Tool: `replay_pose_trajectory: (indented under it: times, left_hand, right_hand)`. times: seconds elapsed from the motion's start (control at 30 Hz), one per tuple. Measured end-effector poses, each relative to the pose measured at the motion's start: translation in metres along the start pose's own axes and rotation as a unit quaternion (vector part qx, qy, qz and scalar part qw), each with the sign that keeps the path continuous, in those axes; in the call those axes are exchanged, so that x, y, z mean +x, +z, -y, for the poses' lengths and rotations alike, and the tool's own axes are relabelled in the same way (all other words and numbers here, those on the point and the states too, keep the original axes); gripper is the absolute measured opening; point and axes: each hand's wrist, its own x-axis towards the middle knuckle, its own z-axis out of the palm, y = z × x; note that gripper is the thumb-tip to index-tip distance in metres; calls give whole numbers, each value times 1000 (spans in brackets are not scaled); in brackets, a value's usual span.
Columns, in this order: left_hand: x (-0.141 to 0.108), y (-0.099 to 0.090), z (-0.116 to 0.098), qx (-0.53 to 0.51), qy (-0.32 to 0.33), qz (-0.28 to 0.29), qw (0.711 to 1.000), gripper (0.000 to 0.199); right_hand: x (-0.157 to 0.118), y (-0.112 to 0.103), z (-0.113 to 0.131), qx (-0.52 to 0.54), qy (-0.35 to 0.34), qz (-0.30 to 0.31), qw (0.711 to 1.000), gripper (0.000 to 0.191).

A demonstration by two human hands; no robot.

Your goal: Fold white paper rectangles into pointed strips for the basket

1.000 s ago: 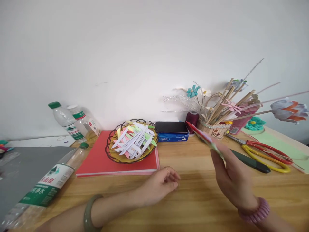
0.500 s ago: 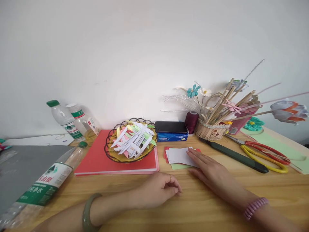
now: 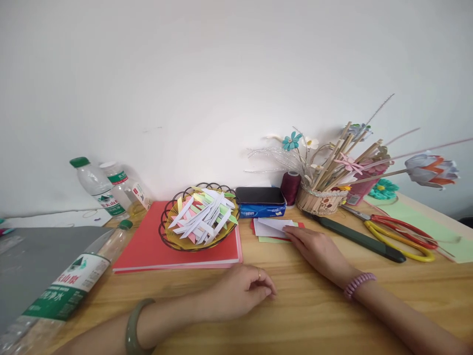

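My right hand (image 3: 314,249) is at the right side of a small stack of cut paper, its fingers closed on the edge of a white sheet of paper (image 3: 269,226). That sheet looks tilted up at my fingers. Beneath it, red paper (image 3: 298,225) and light green paper (image 3: 266,239) stick out. My left hand (image 3: 246,291) rests on the wooden table (image 3: 295,310) with its fingers curled in and nothing seen in them. A woven basket (image 3: 168,241) of folded white, pink, green and yellow paper strips stands beyond it.
Under the basket lies red paper (image 3: 136,246). Plastic bottles (image 3: 70,281) are on the left. A phone (image 3: 260,195) on a blue tissue pack (image 3: 262,211), a thread spool (image 3: 290,187) and a craft flower basket (image 3: 320,199) stand at the back. Scissors (image 3: 399,239) and a dark green-handled tool (image 3: 358,237) lie right.
My right hand has drawn its fingers together at the stack's edge, and the top white sheet has tilted. The view has shifted slightly. My left hand stays where it was.
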Motion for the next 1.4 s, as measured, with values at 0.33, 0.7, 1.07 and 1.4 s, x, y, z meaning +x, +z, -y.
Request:
replay_pose_trajectory:
  times: [0.33, 0.7, 1.07, 1.4]
  left_hand:
    - [-7, 0, 6, 337, 195, -163, 907, 25]
    - [-7, 12, 6, 263, 165, -79, 947, 12]
    - [0, 13, 4, 160, 83, -89, 980, 14]
    - [6, 16, -7, 123, -99, -96, 983, 11]
  right_hand:
    - [-33, -44, 45, 44, -179, 11, 983, 32]
    - [-65, -42, 42, 193, 10, 96, 976, 20]
    - [-67, -40, 34, 264, 122, 116, 950, 27]
    - [-66, -36, 32, 247, 281, 203, 905, 19]
